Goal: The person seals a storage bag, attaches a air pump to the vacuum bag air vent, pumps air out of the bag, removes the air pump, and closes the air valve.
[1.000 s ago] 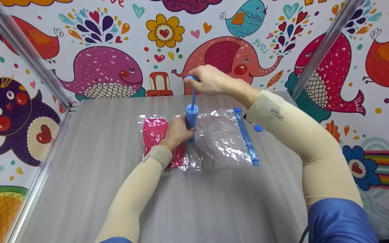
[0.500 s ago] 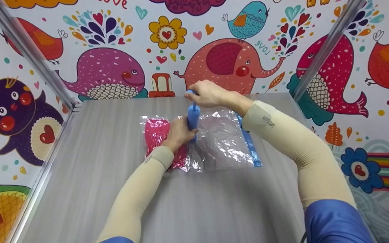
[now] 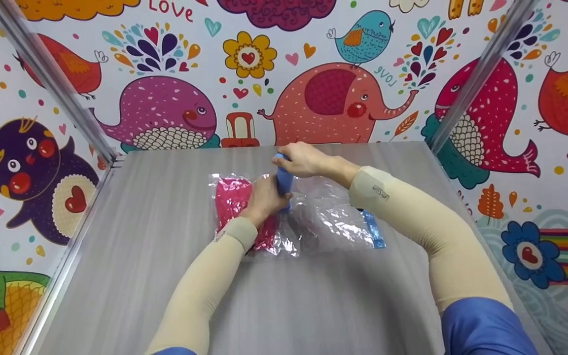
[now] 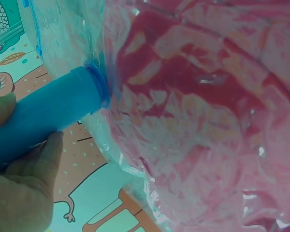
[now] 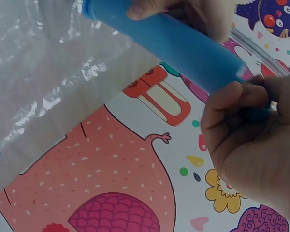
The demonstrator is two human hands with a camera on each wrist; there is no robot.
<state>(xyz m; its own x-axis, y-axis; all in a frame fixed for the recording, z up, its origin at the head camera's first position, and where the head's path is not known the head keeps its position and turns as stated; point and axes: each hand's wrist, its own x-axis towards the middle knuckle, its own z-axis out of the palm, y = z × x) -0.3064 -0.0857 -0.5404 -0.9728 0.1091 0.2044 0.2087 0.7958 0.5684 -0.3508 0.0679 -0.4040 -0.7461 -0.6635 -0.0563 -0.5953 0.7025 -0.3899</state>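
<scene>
A blue hand pump (image 3: 284, 181) stands upright on a clear plastic vacuum bag (image 3: 331, 217), its base against the bag's valve (image 4: 97, 82). My left hand (image 3: 263, 197) wraps round the pump's barrel, low down. At the top, my right hand (image 3: 303, 159) grips the pump's handle (image 3: 280, 158), which sits right down at the barrel, the rod hidden. Inside the left half of the bag lies a bright pink item (image 3: 232, 197), folded and soft-looking, seen through wrinkled plastic in the left wrist view (image 4: 193, 106).
The bag lies on a grey wood-grain table (image 3: 303, 301). A blue zip strip (image 3: 373, 230) runs along its right edge, partly behind the right forearm. Printed cartoon walls (image 3: 165, 108) and metal posts (image 3: 481, 79) enclose the table's back and sides.
My right hand has pushed the pump handle down from well above the barrel to its top. My left hand keeps its hold on the barrel. The head view has tilted slightly upward.
</scene>
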